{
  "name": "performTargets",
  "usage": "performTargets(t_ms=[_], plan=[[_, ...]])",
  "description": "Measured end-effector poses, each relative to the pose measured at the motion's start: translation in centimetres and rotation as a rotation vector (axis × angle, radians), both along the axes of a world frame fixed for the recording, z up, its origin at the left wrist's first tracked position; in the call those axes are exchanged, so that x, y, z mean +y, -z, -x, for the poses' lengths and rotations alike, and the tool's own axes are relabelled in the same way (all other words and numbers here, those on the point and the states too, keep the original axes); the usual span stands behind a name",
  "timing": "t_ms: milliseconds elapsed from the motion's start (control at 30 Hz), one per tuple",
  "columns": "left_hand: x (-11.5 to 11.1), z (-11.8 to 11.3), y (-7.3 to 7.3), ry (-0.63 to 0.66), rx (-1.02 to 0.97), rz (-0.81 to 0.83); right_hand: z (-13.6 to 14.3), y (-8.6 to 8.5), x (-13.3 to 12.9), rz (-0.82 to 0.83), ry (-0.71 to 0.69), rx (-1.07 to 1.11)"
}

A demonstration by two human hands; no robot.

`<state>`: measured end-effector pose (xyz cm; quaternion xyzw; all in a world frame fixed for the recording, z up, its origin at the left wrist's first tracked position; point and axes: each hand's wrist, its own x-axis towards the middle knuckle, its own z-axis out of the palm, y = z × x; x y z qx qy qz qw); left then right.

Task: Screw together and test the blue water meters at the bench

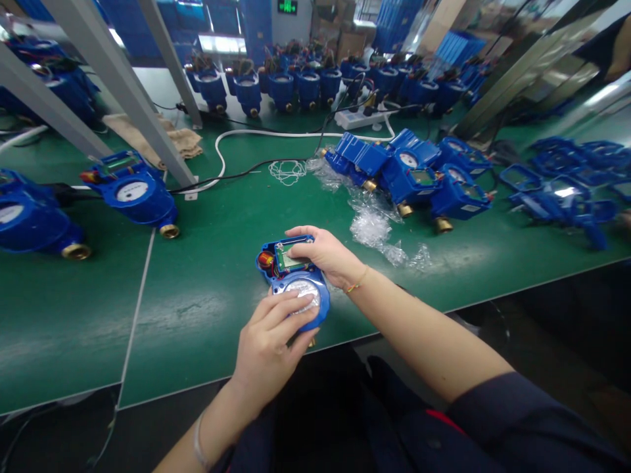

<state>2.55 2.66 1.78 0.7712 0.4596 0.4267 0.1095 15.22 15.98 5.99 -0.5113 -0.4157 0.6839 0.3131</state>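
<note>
A blue water meter (324, 303) sits at the front of the green bench, its square housing uncovered so that a circuit board and an orange-wrapped part show. My right hand (329, 257) grips that housing at the far right corner, thumb pressed on the board. Across the round dial, which looks covered by clear film, lie the fingers of my left hand (273, 338); its thumb is against the near side of the body. Both hands are closed on the meter. The fingers hide part of the dial and board.
More blue meters (411, 174) are piled at the right beside crumpled clear plastic (369, 226). Two others (133, 194) stand at the left. Blue covers (562, 190) lie far right. A white cable (256, 132), a cloth (148, 136) and a power strip (357, 118) are farther back.
</note>
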Motion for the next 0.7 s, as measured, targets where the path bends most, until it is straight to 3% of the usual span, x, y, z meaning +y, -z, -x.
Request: performTargets(t_ms=[133,267,300,400,467,533,600,700], plan=[[0.0,0.0,0.0,-0.004,-0.001,-0.003,0.6,0.0,-0.4,-0.014,0.029,-0.051],[-0.1,0.0,0.1,-0.014,-0.003,-0.002,-1.5,-0.5,0.4,-0.043,-0.013,0.088],[-0.2,0.0,0.2,-0.018,-0.006,-0.003,-2.3,-0.6,0.7,-0.09,0.039,0.107],[-0.2,-0.1,0.2,-0.025,-0.013,0.003,-4.6,-0.6,0.9,-0.369,0.366,-0.015],[-0.2,-0.1,0.2,-0.024,-0.011,0.004,-5.6,-0.6,-0.1,-0.609,0.467,-0.16],[-0.2,-0.1,0.2,-0.02,-0.013,0.002,-6.1,-0.4,-1.8,-0.853,0.331,-0.302],[-0.2,-0.1,0.2,-0.014,-0.012,0.005,-6.2,-0.3,-3.6,-1.036,0.044,-0.448],[-0.1,-0.1,0.1,0.0,-0.003,0.014,-5.8,0.0,-5.0,-1.155,-0.253,-0.638]])
